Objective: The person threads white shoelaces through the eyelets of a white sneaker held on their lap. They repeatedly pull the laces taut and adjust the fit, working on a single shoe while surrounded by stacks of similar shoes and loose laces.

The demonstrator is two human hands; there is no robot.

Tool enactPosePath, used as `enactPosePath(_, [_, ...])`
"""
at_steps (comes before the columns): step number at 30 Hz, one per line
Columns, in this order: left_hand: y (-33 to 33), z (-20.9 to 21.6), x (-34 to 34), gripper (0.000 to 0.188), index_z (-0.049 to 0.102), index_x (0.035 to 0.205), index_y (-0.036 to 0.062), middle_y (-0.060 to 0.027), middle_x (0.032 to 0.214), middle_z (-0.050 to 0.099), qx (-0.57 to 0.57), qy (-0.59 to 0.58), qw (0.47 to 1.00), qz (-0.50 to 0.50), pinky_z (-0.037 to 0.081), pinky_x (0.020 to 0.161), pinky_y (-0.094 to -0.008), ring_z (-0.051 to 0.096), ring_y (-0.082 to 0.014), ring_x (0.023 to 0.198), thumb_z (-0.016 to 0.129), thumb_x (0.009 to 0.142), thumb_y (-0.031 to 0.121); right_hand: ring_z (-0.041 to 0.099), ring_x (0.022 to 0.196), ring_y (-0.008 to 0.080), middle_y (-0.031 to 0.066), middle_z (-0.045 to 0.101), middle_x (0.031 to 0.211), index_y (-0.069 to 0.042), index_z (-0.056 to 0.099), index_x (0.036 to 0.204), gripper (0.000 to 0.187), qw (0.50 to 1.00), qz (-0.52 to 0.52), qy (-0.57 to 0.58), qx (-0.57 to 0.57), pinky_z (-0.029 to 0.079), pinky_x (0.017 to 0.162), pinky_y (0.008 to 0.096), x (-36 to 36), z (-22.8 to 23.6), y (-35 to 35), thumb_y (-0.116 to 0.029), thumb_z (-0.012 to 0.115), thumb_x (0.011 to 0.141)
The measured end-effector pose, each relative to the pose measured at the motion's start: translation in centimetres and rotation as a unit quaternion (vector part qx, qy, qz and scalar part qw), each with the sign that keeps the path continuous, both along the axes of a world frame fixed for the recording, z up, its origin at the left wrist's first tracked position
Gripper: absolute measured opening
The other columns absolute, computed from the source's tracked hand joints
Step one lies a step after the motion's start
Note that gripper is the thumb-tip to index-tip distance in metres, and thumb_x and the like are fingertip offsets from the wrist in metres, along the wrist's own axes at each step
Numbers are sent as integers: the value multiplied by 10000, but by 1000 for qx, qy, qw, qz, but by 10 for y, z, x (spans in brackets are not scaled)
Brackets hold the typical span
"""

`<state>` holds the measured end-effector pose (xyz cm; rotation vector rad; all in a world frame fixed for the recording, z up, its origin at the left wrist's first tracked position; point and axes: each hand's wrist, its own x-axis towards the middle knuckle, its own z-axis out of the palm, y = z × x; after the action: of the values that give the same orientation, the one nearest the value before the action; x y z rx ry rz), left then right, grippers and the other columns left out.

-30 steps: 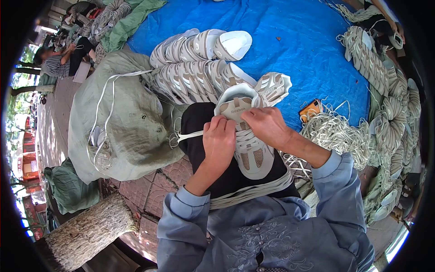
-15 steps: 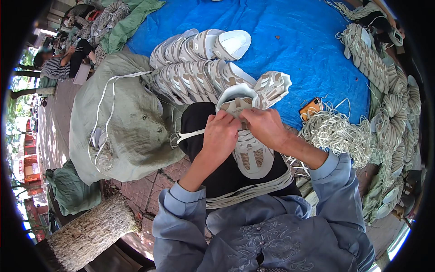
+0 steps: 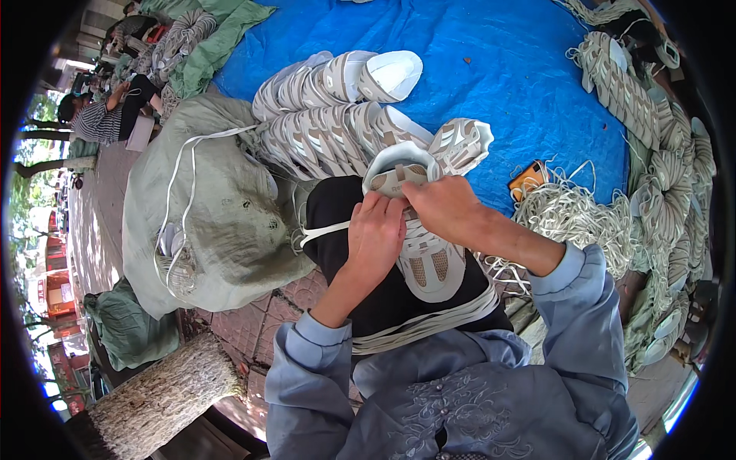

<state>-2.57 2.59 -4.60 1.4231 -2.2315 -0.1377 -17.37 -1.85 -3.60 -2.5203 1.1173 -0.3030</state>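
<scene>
A beige and white shoe upper (image 3: 431, 272) lies across my dark-trousered lap, toe toward me and its padded collar away from me. My left hand (image 3: 376, 228) is closed at the top of the lacing, and a white shoelace (image 3: 326, 228) runs out from it to the left. Beside it, my right hand (image 3: 445, 205) is closed on the shoe upper at the base of the tongue (image 3: 399, 180). The two hands nearly touch, and their fingertips are partly hidden. A bundle of white laces (image 3: 429, 326) lies across my thighs.
Nested rows of shoe uppers (image 3: 318, 142) lie on a blue tarp (image 3: 521, 84), by a stuffed pale sack (image 3: 222, 222). A tangled lace pile (image 3: 579, 226) and an orange-backed phone (image 3: 527, 180) are at right. More uppers (image 3: 663, 192) lie beyond. A person (image 3: 107, 115) sits far left.
My right hand has turned and shifted slightly left, its fingers closer against the tongue. My left hand stays by the lacing. The whole view has shifted a little.
</scene>
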Motion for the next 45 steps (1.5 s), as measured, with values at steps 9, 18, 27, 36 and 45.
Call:
enactPosePath(9, [-4, 3, 5, 127, 565, 714, 62, -48, 686, 545, 40, -3, 999, -13, 431, 643, -336, 522, -221, 732, 581, 607, -5, 588, 546, 271, 101, 570, 575, -65, 514, 752, 139, 982, -40, -185, 24, 446, 477, 401, -1, -28, 1, -16, 564, 632])
enactPosePath(18, [-9, 15, 16, 75, 570, 703, 62, -51, 697, 566, 121, -14, 991, -52, 431, 644, -343, 536, -227, 736, 579, 649, 11, 567, 524, 241, 62, 548, 608, -98, 501, 721, 167, 973, -62, -212, -63, 445, 442, 339, 6, -33, 12, 16, 564, 616])
enactPosePath(27, [4, 2, 0, 81, 536, 668, 57, -56, 665, 530, 34, -23, 998, 56, 427, 621, -340, 521, -218, 727, 598, 621, 35, 558, 509, 236, 39, 544, 614, -118, 518, 733, 202, 959, -54, -266, -86, 448, 434, 326, 5, -34, 14, 30, 574, 607])
enactPosePath(36, [4, 11, 9, 71, 552, 666, 59, -54, 655, 539, 83, -49, 995, 0, 433, 643, -341, 520, -221, 723, 591, 620, 22, 579, 533, 199, 47, 530, 596, -75, 487, 666, 117, 970, -18, -220, -106, 454, 435, 308, 7, -31, 21, -10, 549, 591])
enactPosePath(45, [6, 1, 2, 80, 555, 689, 62, -54, 663, 536, 32, -2, 999, 30, 433, 634, -342, 521, -217, 749, 598, 624, 44, 553, 482, 238, 57, 514, 577, -79, 484, 718, 145, 971, -75, -192, -122, 442, 413, 332, 4, -26, 21, -1, 565, 627])
